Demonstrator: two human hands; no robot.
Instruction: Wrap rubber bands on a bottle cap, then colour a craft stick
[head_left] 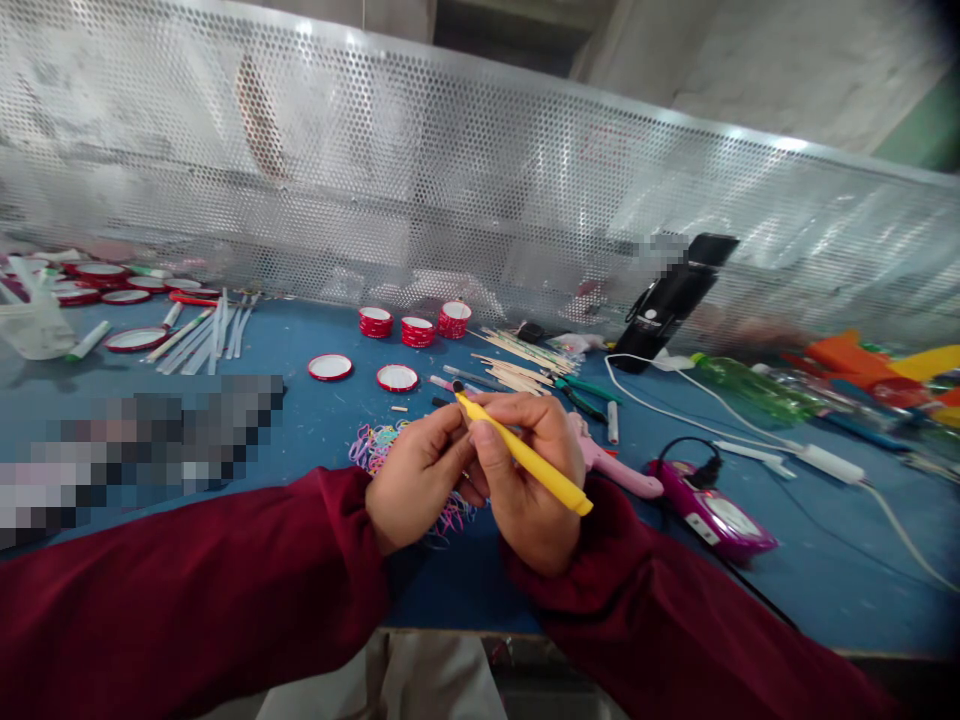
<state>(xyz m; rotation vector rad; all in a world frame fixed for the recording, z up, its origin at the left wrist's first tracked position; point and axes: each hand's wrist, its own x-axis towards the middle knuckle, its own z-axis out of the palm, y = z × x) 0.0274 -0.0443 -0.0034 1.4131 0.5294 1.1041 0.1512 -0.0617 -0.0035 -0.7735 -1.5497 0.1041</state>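
Observation:
My right hand [536,470] is closed around a slim yellow marker [529,462] with a dark tip, which slants up and to the left. My left hand [424,465] is pinched closed beside the marker's tip end, its fingertips meeting those of my right hand. Whatever lies between the left fingers is hidden. Beneath both hands spreads a pile of thin coloured elastic bands [367,447], partly covered by them. Just right of my right hand lies a pink glue gun [626,472].
Small red-rimmed round lids [330,367] and red ring stacks [416,332] stand ahead. Clear glue sticks [195,340] lie left; wooden sticks [517,375] and green-handled pliers [581,395] right. A purple power box [712,510], white cable [697,385] and black cylinder [664,310] are farther right.

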